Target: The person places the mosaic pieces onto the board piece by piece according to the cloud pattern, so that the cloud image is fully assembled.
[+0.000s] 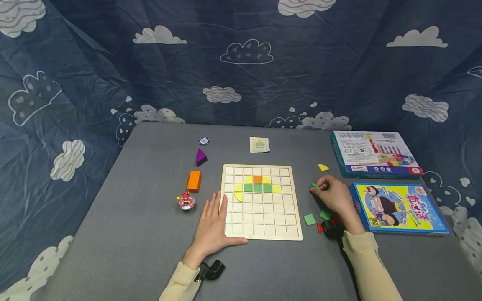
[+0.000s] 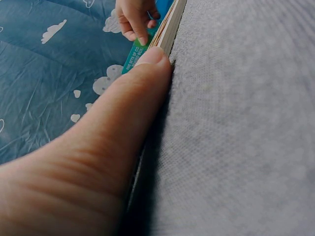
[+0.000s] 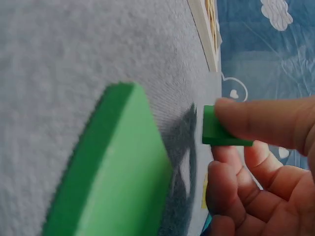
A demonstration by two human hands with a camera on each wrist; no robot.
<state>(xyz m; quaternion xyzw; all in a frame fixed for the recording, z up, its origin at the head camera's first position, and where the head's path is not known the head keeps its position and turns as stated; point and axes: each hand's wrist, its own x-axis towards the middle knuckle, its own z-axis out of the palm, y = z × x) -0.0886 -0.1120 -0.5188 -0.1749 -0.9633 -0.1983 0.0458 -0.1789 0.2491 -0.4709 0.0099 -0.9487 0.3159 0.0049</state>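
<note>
We laid our left hand [image 1: 212, 228] flat on the wooden grid board's [image 1: 261, 230] near-left corner, steadying it, while our right hand [image 1: 333, 195] pinched a green tile [image 1: 314, 186] just right of it.

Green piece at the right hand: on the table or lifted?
Lifted. The right hand pinches the green piece clear of the table, casting a shadow beneath.

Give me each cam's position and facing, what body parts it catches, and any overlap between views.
Head: looks forward and down at the grey table and wooden grid board; both hands and sleeves show.
Left wrist: low along the table, left hand flat against the board edge.
Right wrist: close to the table, right hand pinching a green tile.
Shared: right hand and green tile appear in the head view too.
</note>
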